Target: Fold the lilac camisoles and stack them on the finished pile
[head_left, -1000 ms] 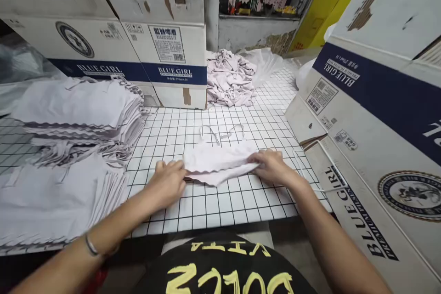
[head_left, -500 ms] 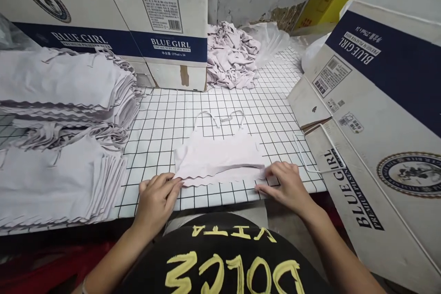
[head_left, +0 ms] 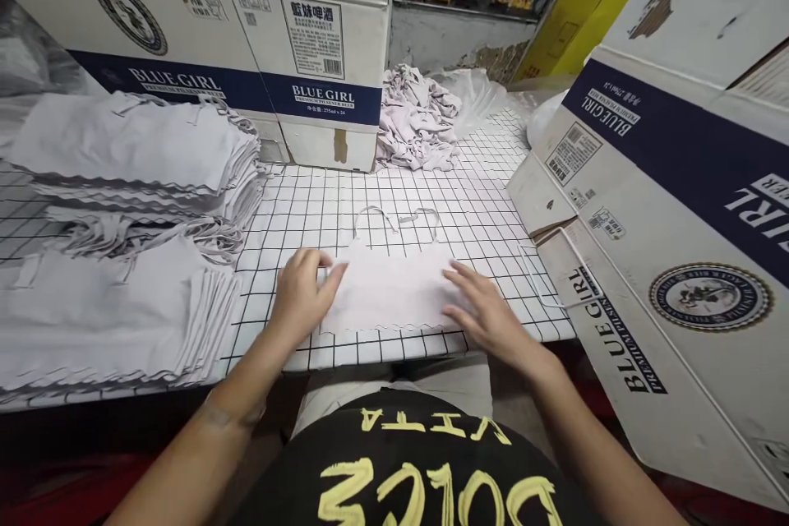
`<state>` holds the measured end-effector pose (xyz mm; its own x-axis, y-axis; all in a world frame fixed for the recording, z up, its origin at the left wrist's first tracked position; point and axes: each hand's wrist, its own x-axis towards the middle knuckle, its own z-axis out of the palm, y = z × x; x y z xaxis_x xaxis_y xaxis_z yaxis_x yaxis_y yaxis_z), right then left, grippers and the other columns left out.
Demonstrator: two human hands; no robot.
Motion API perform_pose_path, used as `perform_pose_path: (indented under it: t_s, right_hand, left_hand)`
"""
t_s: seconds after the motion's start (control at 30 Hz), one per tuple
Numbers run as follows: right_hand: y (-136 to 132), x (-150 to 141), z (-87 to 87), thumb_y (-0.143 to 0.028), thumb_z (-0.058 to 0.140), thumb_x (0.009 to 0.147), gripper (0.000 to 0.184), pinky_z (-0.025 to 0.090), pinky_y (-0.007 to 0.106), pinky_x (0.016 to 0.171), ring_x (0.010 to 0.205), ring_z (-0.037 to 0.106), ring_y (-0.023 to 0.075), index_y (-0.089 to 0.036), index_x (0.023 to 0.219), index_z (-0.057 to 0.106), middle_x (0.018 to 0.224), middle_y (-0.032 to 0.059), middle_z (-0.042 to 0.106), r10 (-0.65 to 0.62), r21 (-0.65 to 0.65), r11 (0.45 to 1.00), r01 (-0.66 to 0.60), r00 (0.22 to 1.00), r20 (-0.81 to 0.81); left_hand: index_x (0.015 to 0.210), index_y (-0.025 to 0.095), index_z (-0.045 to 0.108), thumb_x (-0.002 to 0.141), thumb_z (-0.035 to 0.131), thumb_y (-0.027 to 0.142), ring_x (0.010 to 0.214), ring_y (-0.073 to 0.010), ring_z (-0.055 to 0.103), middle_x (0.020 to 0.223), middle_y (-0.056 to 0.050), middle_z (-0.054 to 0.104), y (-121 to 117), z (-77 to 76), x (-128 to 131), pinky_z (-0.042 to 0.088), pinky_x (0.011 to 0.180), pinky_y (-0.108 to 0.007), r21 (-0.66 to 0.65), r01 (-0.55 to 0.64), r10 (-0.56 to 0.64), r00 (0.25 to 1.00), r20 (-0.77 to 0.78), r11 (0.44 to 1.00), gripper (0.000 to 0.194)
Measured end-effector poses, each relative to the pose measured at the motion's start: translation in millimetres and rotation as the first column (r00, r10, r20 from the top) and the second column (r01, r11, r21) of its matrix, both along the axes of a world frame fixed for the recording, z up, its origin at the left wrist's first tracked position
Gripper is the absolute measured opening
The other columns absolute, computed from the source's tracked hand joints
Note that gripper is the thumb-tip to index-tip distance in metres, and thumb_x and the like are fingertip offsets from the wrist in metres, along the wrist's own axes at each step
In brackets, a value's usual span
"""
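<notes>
A pale pink camisole top [head_left: 388, 288] lies flat on the grid-patterned tablecloth [head_left: 357, 355], its thin straps pointing away from me and its wavy hem towards me. At its left side is my left hand [head_left: 303, 289], thumb and fingers apart, with nothing in it. My right hand [head_left: 484, 308] hovers at or just over the right side, fingers spread; whether it touches the cloth I cannot tell. To the left, folded tops of the same pale cloth lie in a near stack [head_left: 104, 312] and a far stack [head_left: 136, 140].
Behind the stacks stands a large carton [head_left: 246, 41]. A heap of crumpled pale garments [head_left: 416, 119] lies beside it, near a clear plastic bag [head_left: 477, 99]. Another carton [head_left: 616, 205] leans along the table's right side, a white wire frame [head_left: 542, 279] against it.
Both hands have let go of the hem corners and moved up along the top's sides. The hem, folded and gaping before, now lies flat. My view has shifted slightly.
</notes>
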<state>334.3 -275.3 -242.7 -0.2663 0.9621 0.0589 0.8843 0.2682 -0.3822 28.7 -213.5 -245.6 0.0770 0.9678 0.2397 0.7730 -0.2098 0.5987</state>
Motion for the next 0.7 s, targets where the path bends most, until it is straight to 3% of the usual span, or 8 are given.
perform_pose_path:
  t_s: [0.07, 0.13, 0.2, 0.3, 0.37, 0.47, 0.6, 0.7]
  right_hand:
    - [11.9, -37.7, -9.9, -0.058, 0.043, 0.093, 0.070, 0.023, 0.050, 0.114, 0.145, 0.020, 0.0291, -0.024, 0.151, 0.026, 0.159, 0.0104, 0.021, 0.219, -0.036, 0.975, -0.218, 0.974, 0.051]
    - [23.0, -66.7, -24.3, -0.064, 0.039, 0.091, 0.076, 0.013, 0.052, 0.117, 0.147, 0.013, 0.0300, -0.022, 0.152, 0.024, 0.159, 0.0114, 0.018, 0.375, -0.103, 0.926, -0.364, 0.919, 0.119]
    - [30.1, -79.5, -37.1, -0.068, 0.034, 0.090, 0.079, 0.008, 0.052, 0.118, 0.147, 0.011, 0.0302, -0.020, 0.153, 0.025, 0.159, 0.0118, 0.017, 0.432, -0.132, 0.900, -0.415, 0.888, 0.155]
    - [33.2, -76.3, -46.6, -0.070, 0.030, 0.090, 0.081, 0.006, 0.051, 0.119, 0.148, 0.008, 0.0293, -0.020, 0.153, 0.022, 0.159, 0.0107, 0.014, 0.447, -0.125, 0.893, -0.431, 0.881, 0.158]
    - [32.6, -71.2, -47.4, -0.069, 0.030, 0.090, 0.080, 0.005, 0.052, 0.119, 0.148, 0.007, 0.0293, -0.021, 0.153, 0.022, 0.160, 0.0101, 0.013, 0.450, -0.123, 0.892, -0.435, 0.881, 0.146]
    - [31.0, -69.6, -46.1, -0.068, 0.032, 0.091, 0.079, 0.003, 0.052, 0.119, 0.148, 0.006, 0.0291, -0.021, 0.154, 0.021, 0.160, 0.0095, 0.011, 0.450, -0.134, 0.890, -0.435, 0.886, 0.112]
    - [30.2, -70.8, -41.4, -0.067, 0.035, 0.091, 0.078, -0.001, 0.052, 0.119, 0.148, 0.003, 0.0289, -0.023, 0.154, 0.020, 0.160, 0.0085, 0.010, 0.439, -0.190, 0.883, -0.429, 0.899, 0.008]
    - [38.0, -62.5, -30.3, -0.065, 0.045, 0.088, 0.076, 0.000, 0.055, 0.118, 0.148, 0.005, 0.0307, -0.025, 0.151, 0.030, 0.160, 0.0087, 0.015, 0.422, -0.271, 0.849, -0.454, 0.891, -0.171]
  left_hand:
    - [0.080, 0.020, 0.053, 0.087, 0.054, 0.047, 0.104, -0.0300, 0.054, 0.099, -0.009, 0.061, 43.8, 2.0, 18.6, 0.035, 0.095, -0.047, -0.029, -0.103, 0.103, 0.995, 0.016, 0.994, 0.028]
    - [0.071, 0.019, 0.050, 0.072, 0.073, 0.043, 0.118, -0.0369, 0.047, 0.105, -0.013, 0.062, 86.6, -2.5, 39.7, 0.029, 0.102, -0.051, -0.225, -0.138, 0.174, 0.973, 0.149, 0.965, 0.033]
    - [0.066, 0.018, 0.047, 0.062, 0.082, 0.025, 0.124, -0.0369, 0.045, 0.103, -0.014, 0.064, 120.8, -9.1, 56.4, 0.031, 0.103, -0.048, -0.429, -0.068, 0.244, 0.895, 0.372, 0.901, 0.035]
    - [0.070, 0.018, 0.049, 0.066, 0.074, 0.008, 0.105, -0.0283, 0.061, 0.087, -0.010, 0.067, 153.9, -13.8, 66.2, 0.047, 0.089, -0.040, -0.540, 0.080, 0.294, 0.767, 0.570, 0.838, 0.028]
    - [0.076, 0.017, 0.050, 0.073, 0.066, 0.003, 0.086, -0.0218, 0.066, 0.079, -0.008, 0.067, 169.3, -10.9, 63.7, 0.052, 0.078, -0.035, -0.558, 0.173, 0.301, 0.695, 0.653, 0.812, 0.021]
    - [0.082, 0.015, 0.051, 0.081, 0.055, -0.002, 0.074, -0.0145, 0.067, 0.078, -0.008, 0.067, 191.4, 0.9, 54.4, 0.054, 0.073, -0.028, -0.535, 0.283, 0.322, 0.550, 0.771, 0.796, 0.018]
    - [0.098, 0.014, 0.051, 0.082, 0.054, -0.003, 0.071, -0.0099, 0.066, 0.083, -0.006, 0.068, 212.7, 23.4, 44.8, 0.053, 0.071, -0.022, -0.439, 0.303, 0.304, 0.402, 0.864, 0.846, 0.024]
    - [0.118, 0.014, 0.046, 0.081, 0.057, -0.001, 0.069, -0.0110, 0.067, 0.089, -0.007, 0.070, 206.7, 38.4, 43.3, 0.052, 0.072, -0.025, -0.306, 0.330, 0.170, 0.383, 0.908, 0.893, 0.042]
